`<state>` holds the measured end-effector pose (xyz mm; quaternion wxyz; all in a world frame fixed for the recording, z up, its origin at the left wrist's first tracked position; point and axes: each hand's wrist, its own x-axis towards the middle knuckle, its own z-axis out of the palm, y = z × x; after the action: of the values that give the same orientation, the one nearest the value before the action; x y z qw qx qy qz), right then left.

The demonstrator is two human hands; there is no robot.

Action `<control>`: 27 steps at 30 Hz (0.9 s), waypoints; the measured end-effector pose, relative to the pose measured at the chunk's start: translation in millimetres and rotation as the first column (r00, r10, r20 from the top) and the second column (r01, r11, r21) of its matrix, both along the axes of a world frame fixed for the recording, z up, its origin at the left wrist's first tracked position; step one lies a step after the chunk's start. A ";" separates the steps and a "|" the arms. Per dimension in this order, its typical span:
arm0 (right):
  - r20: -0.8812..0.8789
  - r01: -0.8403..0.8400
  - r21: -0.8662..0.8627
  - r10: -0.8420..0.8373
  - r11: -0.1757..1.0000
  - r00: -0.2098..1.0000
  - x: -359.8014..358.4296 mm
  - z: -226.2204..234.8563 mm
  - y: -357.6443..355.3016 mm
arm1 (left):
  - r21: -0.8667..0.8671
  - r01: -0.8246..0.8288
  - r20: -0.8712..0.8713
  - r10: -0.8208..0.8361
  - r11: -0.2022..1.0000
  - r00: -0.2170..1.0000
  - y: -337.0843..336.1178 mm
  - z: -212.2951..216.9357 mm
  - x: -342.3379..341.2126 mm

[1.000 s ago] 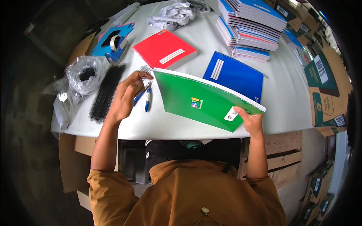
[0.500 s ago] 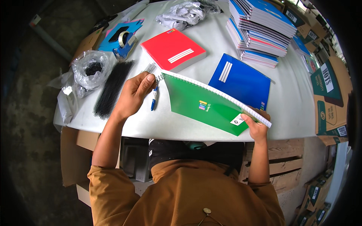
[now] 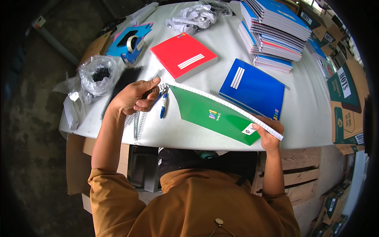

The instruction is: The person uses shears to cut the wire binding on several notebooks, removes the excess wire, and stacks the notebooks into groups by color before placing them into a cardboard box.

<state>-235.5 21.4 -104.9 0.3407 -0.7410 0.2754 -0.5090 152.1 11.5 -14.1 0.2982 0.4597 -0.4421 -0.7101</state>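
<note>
A green notebook (image 3: 205,112) is held at a slant over the front of the table, its punched page edge facing away from me. My right hand (image 3: 269,132) grips its right end, thumb on the green cover beside a white sticker. The fingers of my left hand (image 3: 136,96) are closed round a dark spiral binding coil (image 3: 163,86), whose free end meets the notebook's left corner. A blue marker (image 3: 163,106) lies just right of that hand. Beneath the hand are loose coils (image 3: 138,126), and a bundle of black coils (image 3: 123,82) is partly hidden behind it.
Beyond the green notebook lie a blue spiral notebook (image 3: 252,86) and a thick red-covered stack (image 3: 183,55). Piled notebooks (image 3: 276,37) rise at the back right. A tape dispenser (image 3: 134,53) and clear plastic wrap (image 3: 96,73) sit at the left. Cartons (image 3: 349,106) stand on the right.
My left hand has turned and moved slightly down and left, its fingers now curled more round the coil. Loose coils show below it. The notebook's left corner has dropped a little.
</note>
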 end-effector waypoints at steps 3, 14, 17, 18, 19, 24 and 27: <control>0.035 -0.018 -0.026 0.019 0.999 0.999 3.1 -3.3 -1.0 | 0.024 -0.016 -0.006 0.016 1.000 1.000 -10.6 -5.7 3.0; 0.146 0.081 0.114 -0.097 0.990 0.984 -2.7 -23.5 4.1 | -0.732 0.245 0.455 0.188 0.635 0.870 -6.9 22.7 -18.1; 0.177 0.051 0.172 -0.082 0.984 0.981 3.0 -17.8 9.7 | -0.809 0.406 0.571 0.399 0.426 0.718 0.4 30.0 -29.4; 0.064 0.027 0.124 -0.035 0.992 0.997 0.9 -9.6 9.4 | -0.680 0.546 0.726 0.347 0.490 0.593 3.4 34.2 -26.6; -0.052 -0.003 0.080 0.007 0.997 0.999 -1.2 -0.8 9.4 | -0.522 0.658 0.851 0.282 0.543 0.443 5.4 36.5 -24.9; -0.049 0.029 0.059 -0.026 0.998 0.998 1.7 -8.3 13.7 | -0.661 0.725 0.640 0.649 0.194 0.411 8.0 39.7 -46.0; -0.040 -0.037 -0.028 0.035 0.999 0.999 6.5 -2.4 14.5 | -0.467 0.794 0.838 0.481 0.389 0.257 13.5 53.6 -45.0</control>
<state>-229.1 35.9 -107.3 0.3336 -0.7605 0.2612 -0.4921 107.1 25.0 39.4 0.0625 0.4713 -0.8780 0.0557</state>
